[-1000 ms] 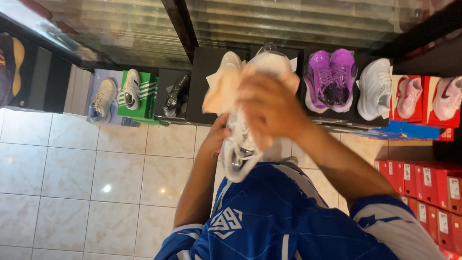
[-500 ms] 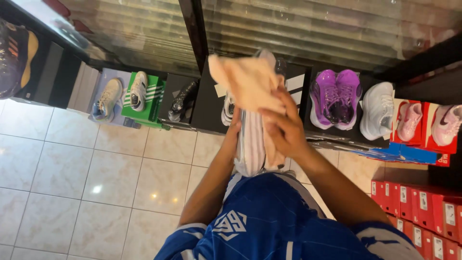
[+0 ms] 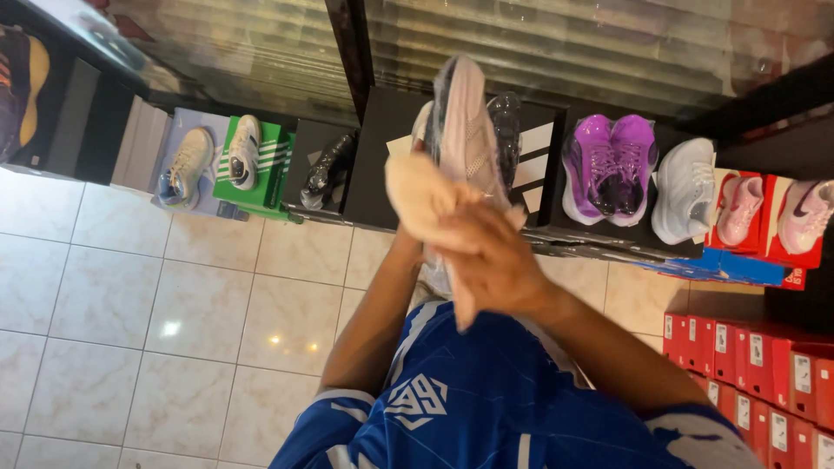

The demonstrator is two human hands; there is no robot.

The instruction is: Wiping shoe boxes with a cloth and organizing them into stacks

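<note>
Right hand (image 3: 486, 260) clamps the cream cloth (image 3: 426, 195) against the pale pink sneaker (image 3: 465, 122), now raised before the purple sneakers (image 3: 608, 165). Left hand is hidden behind the sneaker; grip indeterminate. Wiping has moved to its side.

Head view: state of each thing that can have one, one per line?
pale shoe: held up in the air, toe pointing away, partly covered by the cloth
cream cloth: bunched, pressed against the shoe
right hand: fingers closed on the cloth
left hand: hidden behind the shoe and cloth, grip cannot be told
purple shoes: paired, resting on a black box
green box: closed, a shoe on top
</note>
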